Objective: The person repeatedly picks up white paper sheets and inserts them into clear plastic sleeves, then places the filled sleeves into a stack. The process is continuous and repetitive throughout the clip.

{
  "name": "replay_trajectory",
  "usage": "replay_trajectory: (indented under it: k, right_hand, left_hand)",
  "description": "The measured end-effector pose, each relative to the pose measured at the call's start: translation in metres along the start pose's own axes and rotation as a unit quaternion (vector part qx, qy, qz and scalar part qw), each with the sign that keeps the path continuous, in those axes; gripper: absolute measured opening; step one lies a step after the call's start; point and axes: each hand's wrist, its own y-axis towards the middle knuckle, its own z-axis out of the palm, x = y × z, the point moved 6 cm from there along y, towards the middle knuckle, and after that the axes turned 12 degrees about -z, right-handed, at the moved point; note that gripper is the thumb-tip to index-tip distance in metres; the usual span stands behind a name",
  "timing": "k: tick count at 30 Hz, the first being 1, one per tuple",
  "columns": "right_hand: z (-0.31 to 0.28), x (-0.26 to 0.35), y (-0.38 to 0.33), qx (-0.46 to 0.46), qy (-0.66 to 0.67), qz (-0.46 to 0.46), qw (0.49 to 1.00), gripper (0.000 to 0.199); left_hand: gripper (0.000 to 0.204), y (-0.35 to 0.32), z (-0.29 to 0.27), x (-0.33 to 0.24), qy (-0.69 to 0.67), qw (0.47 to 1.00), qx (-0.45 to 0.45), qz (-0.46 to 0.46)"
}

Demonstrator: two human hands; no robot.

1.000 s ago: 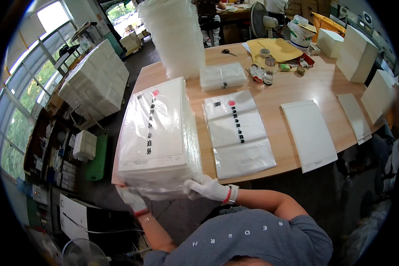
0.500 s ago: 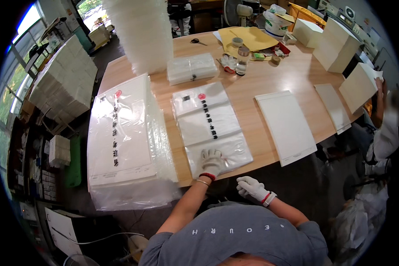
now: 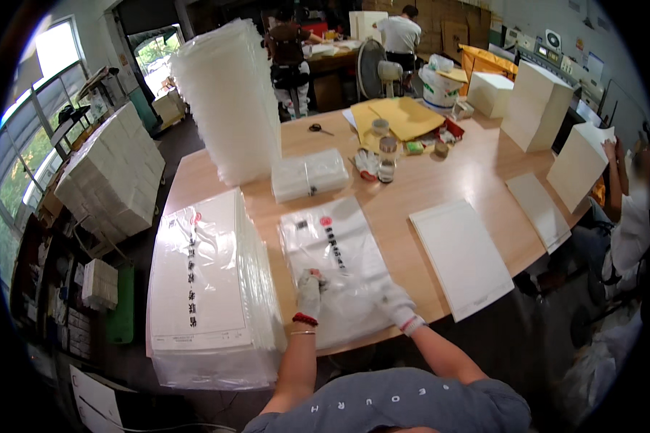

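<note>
Left hand (image 3: 308,294): white-gloved, fingers bent against the plastic; whether they pinch a layer, I cannot tell.
Right hand (image 3: 400,307): white-gloved, blurred at the bags' right edge; its grip cannot be told.
Flat clear plastic bags with black print and a red mark (image 3: 350,263): on the pale wood-grained counter (image 3: 393,224), before the person.
Layer risk: thin film could cling, so gloved fingertips might catch several layers or crease them.
Tall plastic-wrapped white paper pile (image 3: 209,281): just left; its slick wrapping could slide if an arm knocks it.
</note>
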Motion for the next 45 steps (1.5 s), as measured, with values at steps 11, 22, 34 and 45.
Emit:
replay_trajectory:
  k: [11, 22, 34, 45]
  right_hand:
    - [0.009, 0.067, 0.032, -0.109, 0.206, -0.266, 0.935, 0.02]
    - [-0.152, -0.071, -0.136, 0.006, -0.233, -0.006, 0.973, 0.053]
    - [-0.184, -0.084, -0.133, -0.05, -0.255, -0.069, 0.963, 0.017]
    - [-0.093, -0.127, -0.232, -0.189, 0.559, 0.267, 0.762, 0.03]
  left_hand:
    - [0.033, -0.056, 0.11, -0.088, 0.222, 0.965, 0.137, 0.001]
    - [0.05, -0.143, 0.109, -0.108, 0.571, 0.718, -0.103, 0.385]
    - [0.028, -0.184, 0.168, 0.119, 0.171, 0.89, 0.351, -0.235]
    - [0.059, -0.18, 0.139, 0.108, 0.518, 0.759, 0.338, -0.202]
